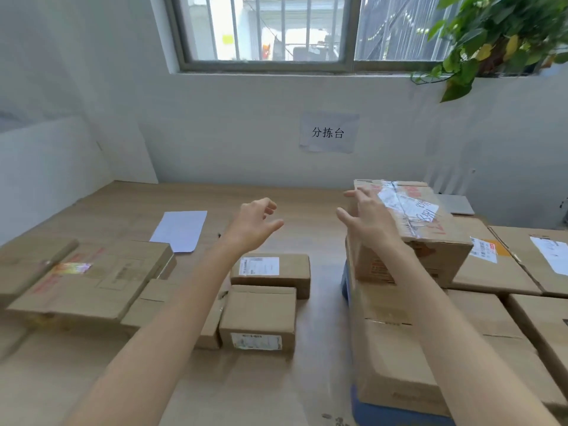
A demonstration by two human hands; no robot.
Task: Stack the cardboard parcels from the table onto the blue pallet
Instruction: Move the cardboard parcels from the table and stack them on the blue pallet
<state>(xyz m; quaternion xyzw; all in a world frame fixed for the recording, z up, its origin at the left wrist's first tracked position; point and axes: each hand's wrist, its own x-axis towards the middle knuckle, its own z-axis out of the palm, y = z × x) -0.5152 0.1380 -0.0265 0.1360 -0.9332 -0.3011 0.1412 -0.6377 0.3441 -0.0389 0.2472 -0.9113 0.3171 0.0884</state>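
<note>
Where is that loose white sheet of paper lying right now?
In the head view, the white sheet of paper lies flat on the table, left of centre, just beyond the large flat parcel and left of the open left hand.

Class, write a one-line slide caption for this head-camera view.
Right hand on the top parcel of the pallet stack; left hand open above the table.

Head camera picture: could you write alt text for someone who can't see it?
A person's right hand rests on a taped cardboard parcel stacked on other boxes on a blue pallet; the left hand hovers open over a wooden table holding more parcels.
</note>
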